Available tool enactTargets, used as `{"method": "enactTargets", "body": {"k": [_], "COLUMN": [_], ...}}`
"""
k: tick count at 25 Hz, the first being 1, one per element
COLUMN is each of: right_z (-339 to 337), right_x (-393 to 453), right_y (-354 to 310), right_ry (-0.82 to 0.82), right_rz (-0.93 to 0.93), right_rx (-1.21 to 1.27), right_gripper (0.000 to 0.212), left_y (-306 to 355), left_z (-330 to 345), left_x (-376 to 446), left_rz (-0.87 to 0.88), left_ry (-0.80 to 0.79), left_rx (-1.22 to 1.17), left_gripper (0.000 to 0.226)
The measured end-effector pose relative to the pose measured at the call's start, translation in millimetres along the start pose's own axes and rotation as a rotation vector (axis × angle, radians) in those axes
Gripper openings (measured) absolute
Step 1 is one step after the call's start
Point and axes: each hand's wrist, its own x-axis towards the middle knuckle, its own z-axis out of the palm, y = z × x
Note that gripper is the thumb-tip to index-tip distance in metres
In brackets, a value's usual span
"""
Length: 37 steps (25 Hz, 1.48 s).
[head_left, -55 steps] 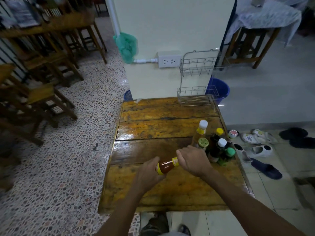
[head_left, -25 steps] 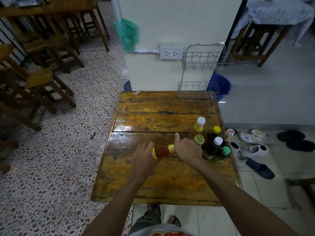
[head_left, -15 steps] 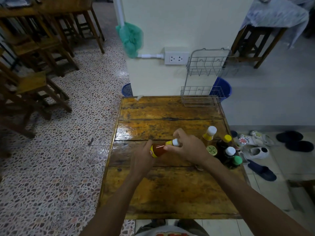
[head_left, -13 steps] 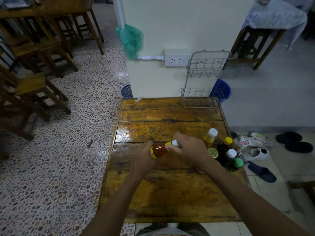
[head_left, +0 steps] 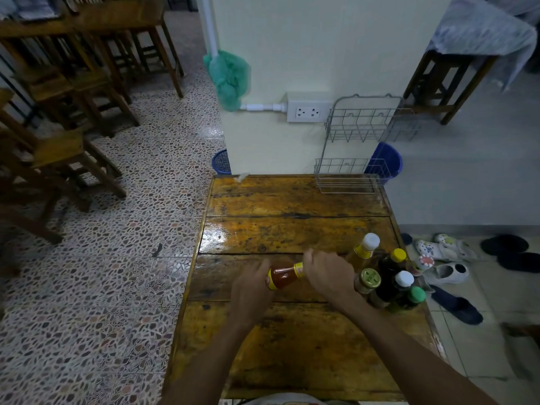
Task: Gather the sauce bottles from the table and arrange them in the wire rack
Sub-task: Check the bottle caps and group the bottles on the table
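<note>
Gripping one red sauce bottle (head_left: 283, 277), both hands (head_left: 327, 273) sit beside clustered bottles (head_left: 388, 276).

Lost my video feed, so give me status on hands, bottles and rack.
Left hand and right hand both gripping red sauce bottle, held sideways. Other bottles clustered at right table edge. Two-tier wire rack empty, path clear.

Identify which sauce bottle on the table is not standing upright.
The red sauce bottle, held sideways between both hands; the other bottles stand clustered at the table's right edge.
</note>
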Motion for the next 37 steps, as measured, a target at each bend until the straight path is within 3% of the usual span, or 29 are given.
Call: {"method": "enactTargets", "body": {"k": [3, 6, 8, 11, 12, 17, 20, 24, 31, 37], "right_z": [12, 21, 24, 25, 24, 1, -13, -16, -2, 14], "right_x": [7, 12, 13, 15, 17, 40, 66, 105, 161, 180], "right_y": [6, 12, 13, 5, -1, -40, -66, -89, -113, -109], "right_ry": [-0.321, -0.46, -0.451, -0.335, -0.279, 0.073, 0.167, 0.173, 0.103, 0.082], "right_rz": [0.101, 0.12, 0.185, 0.334, 0.333, 0.101, 0.006, -0.088, -0.114, -0.156], "right_rx": [0.224, 0.374, 0.43, 0.567, 0.596, 0.664, 0.657, 0.718, 0.72, 0.657], "right_gripper": [0.018, 0.014, 0.019, 0.064, 0.066, 0.04, 0.033, 0.039, 0.047, 0.037], "left_y": [4, 5, 6, 1, -2, -10, -25, -60, -94, -101], "left_z": [5, 8, 11, 17, 19, 11, 0, -11, -6, 12], "left_x": [-6, -9, -7, -2, 1, 32, 62, 88, 132, 137], "left_rz": [-0.008, -0.03, -0.05, -0.109, -0.141, -0.337, -0.375, -0.427, -0.577, -0.599], "left_ry": [-0.062, -0.126, -0.137, -0.113, -0.107, -0.067, -0.036, 0.008, -0.083, -0.088], "left_rx": [0.083, 0.116, 0.13, 0.065, 0.016, -0.355, -0.453, -0.539, -0.503, -0.457], "left_gripper": [0.05, 0.049, 0.051, 0.05, 0.05, 0.038, 0.03, 0.032, 0.019, 0.022]}}
